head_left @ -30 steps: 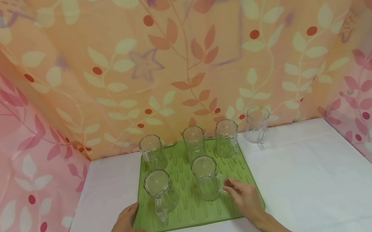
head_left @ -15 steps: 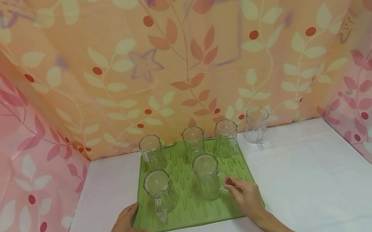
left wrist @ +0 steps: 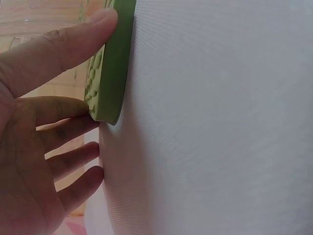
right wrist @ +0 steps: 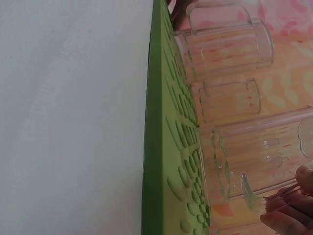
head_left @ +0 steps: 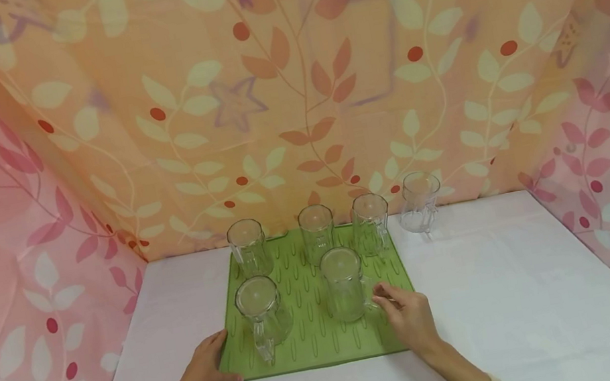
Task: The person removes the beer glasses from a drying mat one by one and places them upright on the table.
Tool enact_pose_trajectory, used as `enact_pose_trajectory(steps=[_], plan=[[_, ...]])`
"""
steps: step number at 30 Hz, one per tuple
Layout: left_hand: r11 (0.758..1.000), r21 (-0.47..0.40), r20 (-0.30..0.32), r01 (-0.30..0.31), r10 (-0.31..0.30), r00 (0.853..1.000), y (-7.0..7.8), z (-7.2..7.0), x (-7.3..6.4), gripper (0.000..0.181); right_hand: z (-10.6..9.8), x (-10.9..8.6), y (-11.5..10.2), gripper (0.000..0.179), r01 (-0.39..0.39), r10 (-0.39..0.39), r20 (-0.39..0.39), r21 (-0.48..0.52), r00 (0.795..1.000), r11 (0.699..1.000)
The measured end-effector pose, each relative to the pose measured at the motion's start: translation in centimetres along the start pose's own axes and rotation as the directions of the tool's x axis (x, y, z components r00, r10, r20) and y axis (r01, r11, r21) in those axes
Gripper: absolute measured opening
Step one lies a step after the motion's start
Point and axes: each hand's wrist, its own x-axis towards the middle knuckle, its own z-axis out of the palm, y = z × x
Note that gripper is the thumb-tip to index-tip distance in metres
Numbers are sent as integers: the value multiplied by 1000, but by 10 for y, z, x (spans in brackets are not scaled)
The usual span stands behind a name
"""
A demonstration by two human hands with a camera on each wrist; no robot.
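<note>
My right hand pinches the handle of a clear glass mug, which stands upside down on the front right part of a green ribbed mat. In the right wrist view, the fingertips grip the handle from the side. My left hand rests at the mat's front left corner. Its thumb lies along the front edge, and the index fingertip touches the corner, fingers nearly straight. Just right of that hand, another upside-down glass mug has its handle toward me.
Several more glass mugs line the back: one at the mat's left, one mid-mat, one near its right corner. Off the mat, a further mug stands on the white tablecloth. Patterned cloth walls enclose the table.
The mug in my right hand has shifted slightly to the right and a little away from me, with the hand following. My left hand and the other mugs stay put.
</note>
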Motion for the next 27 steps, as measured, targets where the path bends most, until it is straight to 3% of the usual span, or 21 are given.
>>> enact_pose_trajectory(steps=[14, 27], plan=[[1000, 5, -22, -23, 23, 999, -3, 3, -1, 106, -26, 28, 5, 21, 0, 0, -6, 21, 1000, 1000], [1000, 14, -24, -27, 28, 999, -4, 3, 0, 106, -34, 41, 7, 27, 4, -4, -28, 7, 1000, 1000]])
